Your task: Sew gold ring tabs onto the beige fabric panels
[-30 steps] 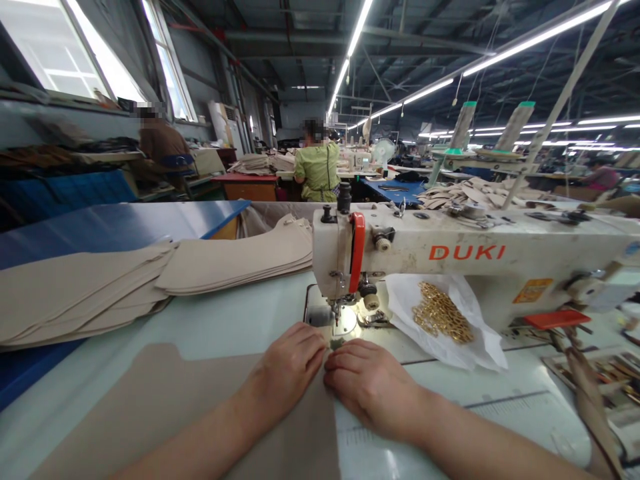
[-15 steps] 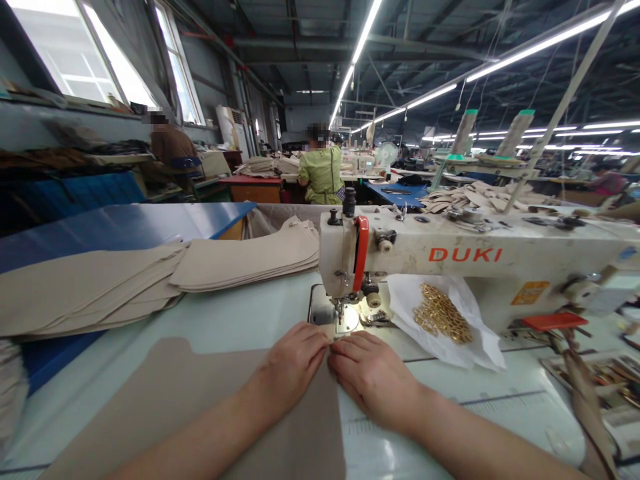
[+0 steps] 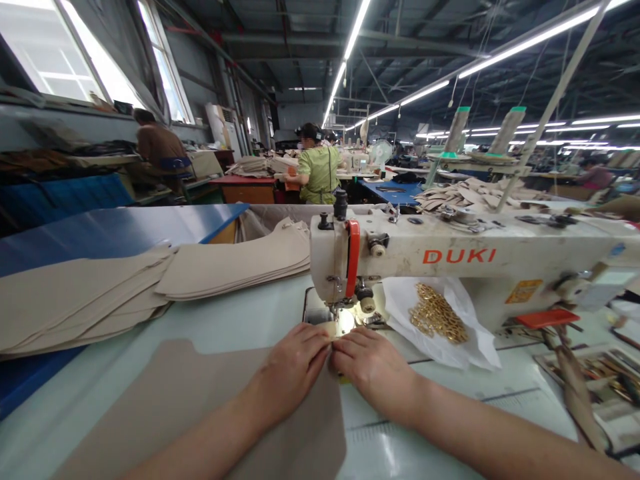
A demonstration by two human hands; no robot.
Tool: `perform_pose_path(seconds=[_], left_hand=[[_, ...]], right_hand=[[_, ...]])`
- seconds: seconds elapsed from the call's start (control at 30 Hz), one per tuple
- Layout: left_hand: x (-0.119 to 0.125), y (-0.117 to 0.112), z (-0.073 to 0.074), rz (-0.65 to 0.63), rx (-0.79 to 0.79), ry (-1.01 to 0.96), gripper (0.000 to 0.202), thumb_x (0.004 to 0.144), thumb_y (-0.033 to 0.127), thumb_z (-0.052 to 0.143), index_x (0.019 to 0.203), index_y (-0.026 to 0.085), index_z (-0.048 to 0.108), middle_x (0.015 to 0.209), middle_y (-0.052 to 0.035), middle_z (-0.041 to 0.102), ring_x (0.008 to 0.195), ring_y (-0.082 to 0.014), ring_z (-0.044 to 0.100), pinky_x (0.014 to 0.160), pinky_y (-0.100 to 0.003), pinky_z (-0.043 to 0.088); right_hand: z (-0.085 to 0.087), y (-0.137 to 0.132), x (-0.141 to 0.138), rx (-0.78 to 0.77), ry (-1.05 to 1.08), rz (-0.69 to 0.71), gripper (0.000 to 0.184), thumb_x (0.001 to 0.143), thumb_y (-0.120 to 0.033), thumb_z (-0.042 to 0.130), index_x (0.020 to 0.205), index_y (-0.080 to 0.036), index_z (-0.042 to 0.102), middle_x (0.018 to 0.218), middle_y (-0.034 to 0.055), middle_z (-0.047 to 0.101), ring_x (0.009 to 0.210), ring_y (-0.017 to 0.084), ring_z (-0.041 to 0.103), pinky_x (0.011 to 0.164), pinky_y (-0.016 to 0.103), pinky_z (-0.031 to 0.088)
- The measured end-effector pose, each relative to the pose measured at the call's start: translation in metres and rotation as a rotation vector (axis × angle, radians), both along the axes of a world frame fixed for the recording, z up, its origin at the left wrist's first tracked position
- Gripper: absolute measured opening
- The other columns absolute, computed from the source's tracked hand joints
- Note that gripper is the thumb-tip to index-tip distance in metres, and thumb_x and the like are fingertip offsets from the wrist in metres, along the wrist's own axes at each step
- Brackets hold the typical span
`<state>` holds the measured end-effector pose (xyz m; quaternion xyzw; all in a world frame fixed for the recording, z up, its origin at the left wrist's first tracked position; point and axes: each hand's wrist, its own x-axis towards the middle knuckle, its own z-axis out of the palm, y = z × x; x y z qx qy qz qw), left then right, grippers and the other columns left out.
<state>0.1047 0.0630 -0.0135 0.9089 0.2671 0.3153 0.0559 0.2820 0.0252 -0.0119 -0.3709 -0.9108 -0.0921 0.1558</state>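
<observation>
the tan panel (image 3: 200, 393) lies flat on the bench (image 3: 240, 320), its far right corner set just before the lit needle plate (image 3: 346, 323) of the sewing machine (image 3: 450, 250). the left hand (image 3: 295, 363) has its fingers pressed together and appears to pinch the panel's edge; the right hand (image 3: 377, 373) meets it there, fingers curled and close together. whether these pinch or merely press cannot be told, as the thumb is hidden. the paired grip probably keeps the edge aligned; the bench likely bears the panel's weight. gold-coloured pieces (image 3: 437, 315) rest on white paper (image 3: 480, 347), presumably to prevent scattering.
</observation>
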Motion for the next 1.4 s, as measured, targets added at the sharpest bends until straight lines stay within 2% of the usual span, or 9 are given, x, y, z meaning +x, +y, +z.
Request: perform_pose_path(seconds=[0.27,0.7,1.2,1.4], left_hand=[[0.011,0.021,-0.004,0.003,0.033,0.007,0.019,0.089,0.015,0.044,0.091,0.016,0.063,0.089,-0.0065,0.070,0.084,-0.0188,0.062,0.078,-0.034,0.053],[0.012,0.036,-0.007,0.008,0.037,0.039,0.024,0.090,0.018,0.041,0.090,0.017,0.065,0.092,-0.0053,0.071,0.086,-0.0177,0.064,0.082,-0.035,0.053],[0.014,0.039,-0.007,0.017,0.028,0.023,0.023,0.090,0.018,0.041,0.088,0.018,0.065,0.088,-0.0049,0.071,0.083,-0.0174,0.064,0.079,-0.033,0.054],[0.013,0.038,-0.008,0.029,0.064,0.029,0.022,0.089,0.016,0.042,0.089,0.017,0.065,0.088,-0.0044,0.071,0.083,-0.0175,0.064,0.080,-0.033,0.053]], right_hand=[[0.002,0.014,0.012,-0.024,-0.049,-0.022,0.007,0.087,-0.017,0.059,0.092,-0.012,0.059,0.095,0.0060,0.066,0.089,0.020,0.058,0.083,0.033,0.043],[-0.002,0.021,0.014,-0.047,0.015,-0.074,0.005,0.089,-0.016,0.056,0.092,-0.013,0.059,0.099,0.0070,0.067,0.091,0.021,0.059,0.074,0.033,0.043],[-0.004,0.024,0.014,-0.063,0.027,-0.089,0.006,0.090,-0.016,0.053,0.090,-0.014,0.059,0.095,0.0076,0.066,0.087,0.021,0.059,0.070,0.032,0.042],[-0.001,0.023,0.014,-0.076,0.016,-0.090,0.008,0.088,-0.015,0.057,0.095,-0.014,0.060,0.105,0.0079,0.066,0.097,0.022,0.059,0.079,0.032,0.044]])
